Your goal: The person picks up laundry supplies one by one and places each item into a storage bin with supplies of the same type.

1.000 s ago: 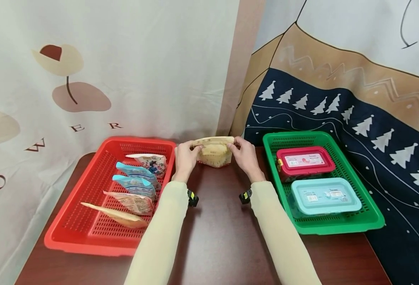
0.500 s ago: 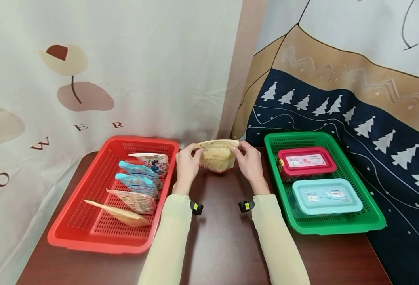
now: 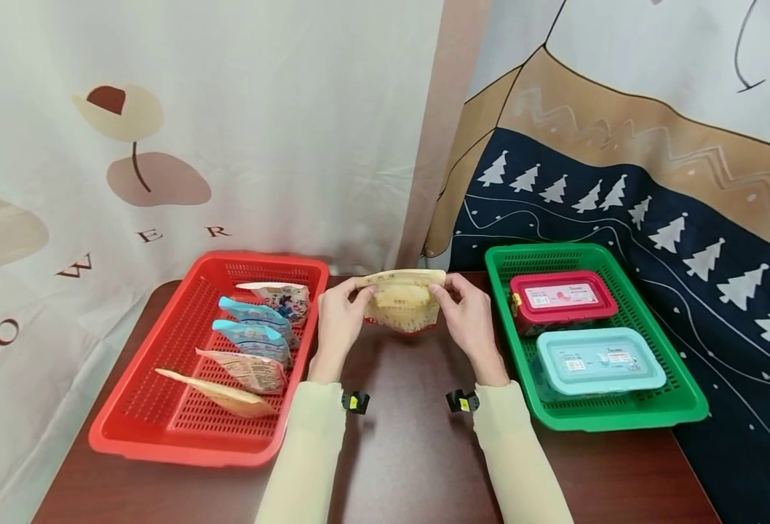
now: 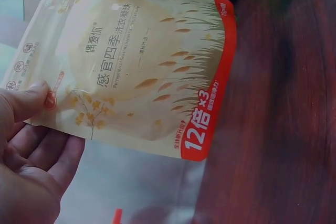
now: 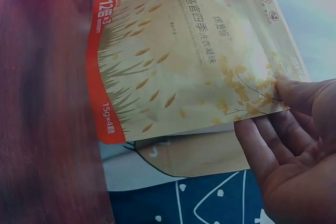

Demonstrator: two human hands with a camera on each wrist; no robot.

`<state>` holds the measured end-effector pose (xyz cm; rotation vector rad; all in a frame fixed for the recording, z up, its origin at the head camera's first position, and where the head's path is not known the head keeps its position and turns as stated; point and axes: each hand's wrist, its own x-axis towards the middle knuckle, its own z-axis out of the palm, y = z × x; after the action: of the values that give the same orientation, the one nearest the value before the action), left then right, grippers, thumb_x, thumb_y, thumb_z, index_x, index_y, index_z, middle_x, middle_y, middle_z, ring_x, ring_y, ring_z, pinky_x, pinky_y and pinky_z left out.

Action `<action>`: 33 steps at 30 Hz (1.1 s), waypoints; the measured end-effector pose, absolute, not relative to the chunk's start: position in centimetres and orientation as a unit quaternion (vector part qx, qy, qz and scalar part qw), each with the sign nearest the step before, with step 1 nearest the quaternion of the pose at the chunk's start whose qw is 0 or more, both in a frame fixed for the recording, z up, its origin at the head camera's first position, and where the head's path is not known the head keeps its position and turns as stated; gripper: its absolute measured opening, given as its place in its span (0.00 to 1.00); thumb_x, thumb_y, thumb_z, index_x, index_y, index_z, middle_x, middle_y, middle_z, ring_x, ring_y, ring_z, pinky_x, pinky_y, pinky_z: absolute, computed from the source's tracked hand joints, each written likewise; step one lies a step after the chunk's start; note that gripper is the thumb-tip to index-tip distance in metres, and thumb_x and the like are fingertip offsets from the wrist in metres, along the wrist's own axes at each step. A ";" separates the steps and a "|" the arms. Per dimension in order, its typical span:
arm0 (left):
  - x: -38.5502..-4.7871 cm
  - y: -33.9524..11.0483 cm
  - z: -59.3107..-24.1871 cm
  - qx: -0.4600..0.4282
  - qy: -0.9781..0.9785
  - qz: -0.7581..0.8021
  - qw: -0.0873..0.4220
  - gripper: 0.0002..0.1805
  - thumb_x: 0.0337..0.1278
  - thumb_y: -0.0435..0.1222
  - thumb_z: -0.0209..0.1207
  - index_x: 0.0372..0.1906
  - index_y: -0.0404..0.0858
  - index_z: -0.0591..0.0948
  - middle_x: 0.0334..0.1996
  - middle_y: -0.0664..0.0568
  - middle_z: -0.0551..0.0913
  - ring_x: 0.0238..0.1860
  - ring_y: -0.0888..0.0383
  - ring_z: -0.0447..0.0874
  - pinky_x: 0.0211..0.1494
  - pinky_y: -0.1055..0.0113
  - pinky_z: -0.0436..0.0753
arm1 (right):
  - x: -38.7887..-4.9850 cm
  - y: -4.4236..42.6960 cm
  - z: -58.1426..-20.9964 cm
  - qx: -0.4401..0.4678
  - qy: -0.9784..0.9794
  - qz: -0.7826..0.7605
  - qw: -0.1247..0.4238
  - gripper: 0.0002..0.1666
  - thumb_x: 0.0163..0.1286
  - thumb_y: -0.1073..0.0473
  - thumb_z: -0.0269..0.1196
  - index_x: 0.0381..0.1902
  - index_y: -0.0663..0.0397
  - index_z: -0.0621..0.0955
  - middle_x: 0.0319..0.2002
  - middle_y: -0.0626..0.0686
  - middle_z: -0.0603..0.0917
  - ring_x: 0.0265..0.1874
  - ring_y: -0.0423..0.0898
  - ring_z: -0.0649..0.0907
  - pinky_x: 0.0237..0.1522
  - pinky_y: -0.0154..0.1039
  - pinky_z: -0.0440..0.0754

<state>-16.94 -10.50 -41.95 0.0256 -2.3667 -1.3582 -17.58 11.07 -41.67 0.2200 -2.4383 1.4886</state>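
Observation:
A pale yellow laundry capsule pouch (image 3: 401,304) with a red bottom band hangs between both hands above the table, its printed front turned toward me. My left hand (image 3: 339,324) pinches its upper left corner between thumb and fingers. At the opposite upper corner, my right hand (image 3: 471,320) has the same kind of pinch. Lettering and leaf drawings show on the pouch (image 4: 142,72) in the left wrist view. In the right wrist view the thumb of my right hand (image 5: 299,145) presses the pouch's face, with the fingers behind the edge.
At left, a red basket (image 3: 182,453) holds several upright pouches, including blue pouches (image 3: 254,340) and a yellow pouch (image 3: 217,395). The green basket (image 3: 621,421) at right contains a pink-lidded box (image 3: 562,295) and a light blue-lidded box (image 3: 600,362). Printed curtains (image 3: 293,131) hang behind the brown table (image 3: 405,451).
Both hands have drawn the pouch closer to me, away from the back curtain. The pinch at each corner stays the same, and the baskets' contents have not moved.

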 end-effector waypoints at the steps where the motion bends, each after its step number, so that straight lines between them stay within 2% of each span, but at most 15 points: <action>1: -16.7 -10.5 -41.8 0.007 -0.849 -0.488 0.204 0.08 0.66 0.39 0.69 0.44 0.41 0.92 0.36 0.50 0.91 0.26 0.56 0.74 0.25 0.67 0.69 | -17.3 11.1 -41.6 0.076 -0.841 0.517 0.138 0.13 0.75 0.54 0.66 0.48 0.59 0.86 0.39 0.57 0.88 0.35 0.51 0.81 0.37 0.42 0.83; 8: -14.9 -10.2 -40.6 -0.016 -0.844 -0.496 0.201 0.06 0.65 0.37 0.69 0.42 0.40 0.92 0.31 0.50 0.90 0.21 0.58 0.73 0.21 0.68 0.69 | -15.4 11.6 -41.3 0.071 -0.825 0.541 0.147 0.13 0.75 0.53 0.67 0.46 0.57 0.86 0.38 0.55 0.88 0.35 0.49 0.81 0.33 0.35 0.80; 12: -14.3 -10.1 -40.1 -0.028 -0.849 -0.491 0.192 0.06 0.65 0.37 0.68 0.42 0.41 0.92 0.29 0.52 0.88 0.22 0.59 0.72 0.24 0.67 0.69 | -14.4 11.9 -41.2 0.064 -0.821 0.546 0.154 0.13 0.74 0.53 0.68 0.45 0.58 0.86 0.39 0.55 0.88 0.35 0.49 0.82 0.35 0.33 0.82; 20: -12.7 -10.6 -38.6 -0.065 -0.853 -0.483 0.186 0.05 0.66 0.36 0.68 0.41 0.42 0.92 0.32 0.53 0.90 0.25 0.59 0.75 0.28 0.67 0.74 | -12.3 12.1 -40.6 0.071 -0.807 0.567 0.150 0.12 0.73 0.55 0.68 0.45 0.59 0.86 0.40 0.56 0.89 0.35 0.49 0.84 0.36 0.31 0.83; 23: -12.0 -11.2 -37.8 -0.085 -0.856 -0.477 0.183 0.04 0.66 0.35 0.68 0.40 0.41 0.92 0.31 0.54 0.90 0.23 0.60 0.73 0.27 0.67 0.73 | -11.6 12.0 -40.3 0.081 -0.802 0.573 0.147 0.12 0.73 0.54 0.68 0.44 0.59 0.86 0.40 0.56 0.89 0.35 0.49 0.85 0.38 0.31 0.84; 28: -10.8 -12.5 -36.5 -0.107 -0.863 -0.458 0.183 0.03 0.63 0.35 0.70 0.39 0.42 0.92 0.26 0.55 0.87 0.15 0.63 0.63 0.21 0.66 0.64 | -10.4 11.6 -39.4 0.108 -0.791 0.586 0.138 0.11 0.73 0.56 0.69 0.45 0.59 0.86 0.41 0.55 0.90 0.36 0.49 0.87 0.40 0.33 0.86; 33: -9.5 -13.9 -35.5 -0.109 -0.868 -0.454 0.169 0.03 0.63 0.35 0.70 0.40 0.43 0.92 0.24 0.55 0.86 0.14 0.64 0.60 0.19 0.66 0.63 | -9.4 10.9 -38.4 0.135 -0.783 0.593 0.130 0.08 0.71 0.59 0.70 0.44 0.57 0.86 0.39 0.53 0.89 0.33 0.48 0.85 0.33 0.36 0.86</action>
<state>-9.54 -13.88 -35.55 -0.3101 -2.4677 -1.2904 -9.45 10.94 -38.42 0.3911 -2.2762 1.7234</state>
